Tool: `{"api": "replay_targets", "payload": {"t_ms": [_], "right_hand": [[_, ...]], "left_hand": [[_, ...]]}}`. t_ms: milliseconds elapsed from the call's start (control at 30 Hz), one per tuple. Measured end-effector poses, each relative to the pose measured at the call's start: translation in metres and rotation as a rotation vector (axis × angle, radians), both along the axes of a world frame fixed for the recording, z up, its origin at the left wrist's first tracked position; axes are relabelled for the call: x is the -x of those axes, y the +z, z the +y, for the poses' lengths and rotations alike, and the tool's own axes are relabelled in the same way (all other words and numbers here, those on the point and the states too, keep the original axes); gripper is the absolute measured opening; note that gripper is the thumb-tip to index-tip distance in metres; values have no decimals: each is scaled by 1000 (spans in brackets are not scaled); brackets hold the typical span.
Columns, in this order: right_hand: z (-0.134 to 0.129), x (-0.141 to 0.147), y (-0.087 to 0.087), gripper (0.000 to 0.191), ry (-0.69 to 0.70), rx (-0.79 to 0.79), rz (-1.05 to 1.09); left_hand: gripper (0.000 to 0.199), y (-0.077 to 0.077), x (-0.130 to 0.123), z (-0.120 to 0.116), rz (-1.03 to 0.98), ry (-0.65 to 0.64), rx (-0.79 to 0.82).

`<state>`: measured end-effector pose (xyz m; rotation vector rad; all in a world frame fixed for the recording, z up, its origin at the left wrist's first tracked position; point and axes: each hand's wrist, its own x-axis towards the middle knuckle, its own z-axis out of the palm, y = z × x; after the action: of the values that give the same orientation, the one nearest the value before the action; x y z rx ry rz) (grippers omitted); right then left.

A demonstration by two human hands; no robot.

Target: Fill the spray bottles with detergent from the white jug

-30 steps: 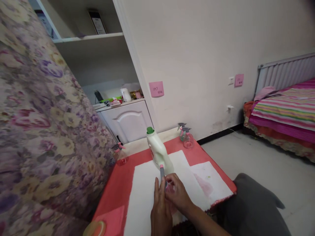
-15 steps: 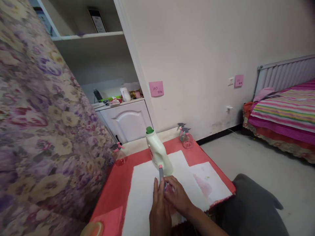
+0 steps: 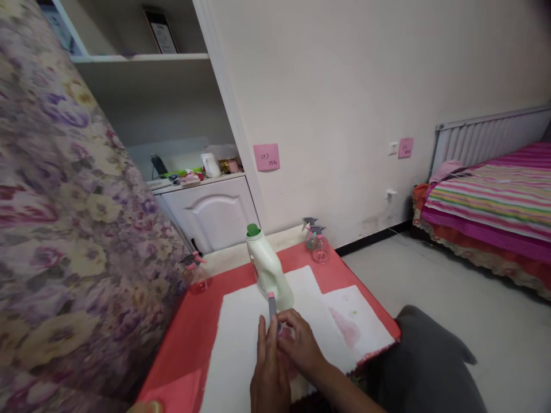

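Low over the near part of the table, both hands are on a spray bottle [image 3: 272,306] with a grey head, a pink nozzle tip and a clear pinkish body. My left hand [image 3: 270,367] is closed along its left side, fingers pointing forward beside the head. At the collar, the bent fingers of my right hand [image 3: 303,345] grip it from the right. Much of the body is hidden by the hands. Just beyond the nozzle stands a pale green detergent jug [image 3: 269,265], its mouth uncapped and a green spout showing.
White cloth [image 3: 232,327] covers part of the red tabletop [image 3: 172,338]; a stained white sheet [image 3: 355,321] lies to its right. Spray bottles stand at the back right [image 3: 321,249] and back left [image 3: 198,278]. A floral curtain [image 3: 77,229] hangs left, and a grey seat [image 3: 413,361] is at right.
The view has swung slightly, so the table and hands appear a little further left and lower. Both hands keep the same grip on the spray bottle, and the jug has not moved on the cloth.
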<state>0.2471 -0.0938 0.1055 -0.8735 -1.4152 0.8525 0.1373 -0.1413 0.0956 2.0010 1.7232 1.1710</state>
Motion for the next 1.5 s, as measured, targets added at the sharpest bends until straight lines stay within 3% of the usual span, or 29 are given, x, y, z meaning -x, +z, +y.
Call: {"api": "replay_targets", "payload": {"t_ms": [133,267,467,600,700,833,1000,1167,1367,1500], "right_hand": [[0,1,0,15,-44,26,6],[-2,-4,-1,23,52,-21,-8],[-4,-4,1,11,9,32,3],[-8,-7,2,21,60,29,-6],[-7,-8,0,18,104,30,-10],[-5,-7,-5,11,61,69,-14],[-8,-8,-5,26,115,43,-12],[-8,-7,-5,13,82,67,-8],[-10,-8,-6,26,123,48,-8],[-9,-6,-4,18,123,69,-4]], "left_hand": [[61,3,-6,-3,-10,26,14],[61,4,-9,-7,-32,13,6],[67,7,-14,-9,-34,40,1],[74,8,-16,-11,-25,34,-2],[71,9,-17,-13,-38,25,-11],[72,11,-16,-16,-42,10,16],[69,12,-16,-17,-51,-19,30],[72,10,-16,-17,-78,-22,17],[69,9,-15,-18,-69,-27,22],[72,10,-16,-18,-74,-6,34]]}}
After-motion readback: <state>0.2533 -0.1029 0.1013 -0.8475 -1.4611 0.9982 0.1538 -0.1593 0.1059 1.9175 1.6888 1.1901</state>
